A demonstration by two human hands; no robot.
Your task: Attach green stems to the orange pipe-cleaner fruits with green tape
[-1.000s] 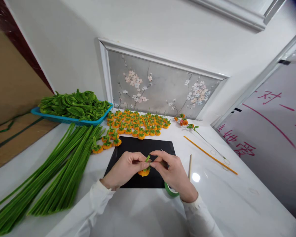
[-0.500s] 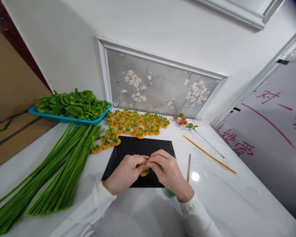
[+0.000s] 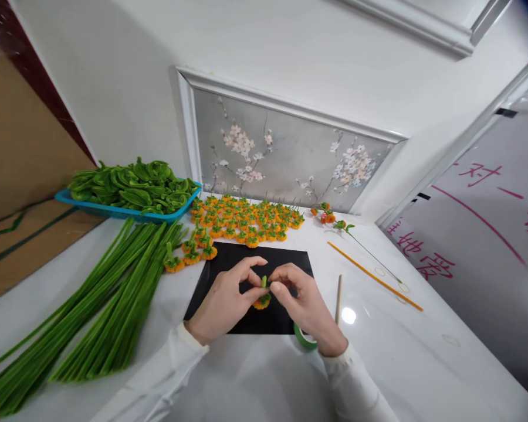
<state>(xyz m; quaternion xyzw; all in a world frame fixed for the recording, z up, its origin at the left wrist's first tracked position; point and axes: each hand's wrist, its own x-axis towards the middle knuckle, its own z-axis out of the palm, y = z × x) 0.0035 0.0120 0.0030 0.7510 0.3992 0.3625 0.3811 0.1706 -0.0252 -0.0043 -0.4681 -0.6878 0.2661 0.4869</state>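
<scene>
Over a black mat (image 3: 206,281), both hands meet at one orange fuzzy flower (image 3: 261,304), its green stem pointing up. My left hand (image 3: 229,296) has its thumb against the stem base, the forefinger raised away from it; curled fingers behind appear to steady the flower. Thumb and forefinger of my right hand (image 3: 301,299) are pinched together just right of the stem. Whatever lies in that pinch is too small to name. A roll of green tape (image 3: 305,339) lies by my right wrist, partly covered by it.
Behind the mat stand many similar orange flowers (image 3: 246,223). Green fuzzy stems (image 3: 110,305) lie at left, below a blue tray (image 3: 127,212) of green leaves (image 3: 136,187). To the right are a wooden stick (image 3: 339,299), an orange rod (image 3: 374,275) and a finished flower stem (image 3: 372,253).
My fingers have spread from their tight cluster at the stem. The left forefinger has lifted, exposing the green stem, and more of the tape roll shows.
</scene>
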